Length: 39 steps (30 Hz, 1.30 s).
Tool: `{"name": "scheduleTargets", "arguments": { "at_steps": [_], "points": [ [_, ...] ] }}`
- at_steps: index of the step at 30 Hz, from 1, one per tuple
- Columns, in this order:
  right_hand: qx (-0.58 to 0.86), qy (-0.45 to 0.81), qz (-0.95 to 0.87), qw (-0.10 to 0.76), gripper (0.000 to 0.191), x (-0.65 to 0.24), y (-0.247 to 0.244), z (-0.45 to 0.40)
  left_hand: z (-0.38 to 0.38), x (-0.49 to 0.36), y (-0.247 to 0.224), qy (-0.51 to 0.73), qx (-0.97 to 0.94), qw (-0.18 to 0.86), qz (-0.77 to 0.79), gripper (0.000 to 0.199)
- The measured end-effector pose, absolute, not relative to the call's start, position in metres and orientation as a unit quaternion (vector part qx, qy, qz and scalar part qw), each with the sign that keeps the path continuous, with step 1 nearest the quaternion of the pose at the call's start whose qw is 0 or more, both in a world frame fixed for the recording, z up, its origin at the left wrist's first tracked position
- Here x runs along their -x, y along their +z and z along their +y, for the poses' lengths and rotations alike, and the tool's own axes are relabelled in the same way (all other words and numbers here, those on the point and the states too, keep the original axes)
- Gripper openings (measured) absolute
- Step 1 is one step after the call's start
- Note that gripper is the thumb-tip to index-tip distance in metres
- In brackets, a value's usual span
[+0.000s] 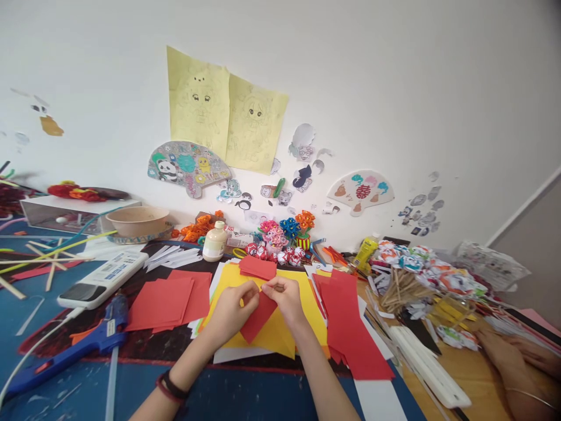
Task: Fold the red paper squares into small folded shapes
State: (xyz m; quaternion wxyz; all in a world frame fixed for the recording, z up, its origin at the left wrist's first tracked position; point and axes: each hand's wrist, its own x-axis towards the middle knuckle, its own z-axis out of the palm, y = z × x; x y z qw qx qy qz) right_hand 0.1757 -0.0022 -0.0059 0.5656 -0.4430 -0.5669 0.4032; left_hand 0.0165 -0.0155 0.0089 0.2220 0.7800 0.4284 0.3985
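A square of red paper (258, 320) is held at its top corner over a stack of yellow paper (302, 318). My left hand (232, 309) is closed at the paper's upper left, thumb and forefinger pinched together. My right hand (286, 299) pinches the top corner, its fingertips close to those of the left. Behind my fingers lies a small pile of red paper (258, 268) on the yellow sheets. More red squares (160, 301) lie to the left of my left hand. Longer red strips (350, 327) lie to the right of my right hand.
At left lie a blue glue gun (79, 351) and a white power strip (103, 279) with its cable. A glue bottle (215, 241) and pipe-cleaner flowers (289, 229) stand behind the paper. Another person's hand (504, 351) rests at the far right, near wooden sticks (398, 291).
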Motion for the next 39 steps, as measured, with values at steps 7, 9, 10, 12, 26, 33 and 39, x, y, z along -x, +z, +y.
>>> {"name": "scheduleTargets", "arguments": {
  "at_steps": [7,9,10,12,26,33,39],
  "points": [
    [0.492,0.309,-0.483,0.655,0.019,-0.208,-0.006,0.005,-0.016,-0.010,0.014,0.363,-0.784,0.235,0.445,0.015],
    [0.501,0.279,-0.462,0.677,0.021,-0.215,-0.007,0.007,-0.014,-0.004,0.015,0.367,-0.771,0.220,0.471,0.014],
    [0.502,0.271,-0.454,0.684,0.022,-0.217,-0.008,0.008,-0.012,-0.002,0.015,0.378,-0.759,0.212,0.486,0.015],
    [0.496,0.279,-0.452,0.687,0.023,-0.216,-0.009,0.009,-0.009,0.000,0.013,0.406,-0.731,0.209,0.506,0.016],
    [0.436,0.492,-0.598,0.459,0.028,-0.192,-0.001,-0.004,0.004,0.003,0.001,0.483,-0.664,0.287,0.493,0.032],
    [0.396,0.496,-0.643,0.429,0.012,-0.171,-0.003,-0.006,-0.004,-0.007,0.004,0.442,-0.708,0.284,0.472,0.026],
    [0.374,0.534,-0.646,0.398,0.018,-0.180,-0.007,-0.004,0.015,0.026,0.005,0.586,-0.557,0.261,0.528,0.026]
  ]
}}
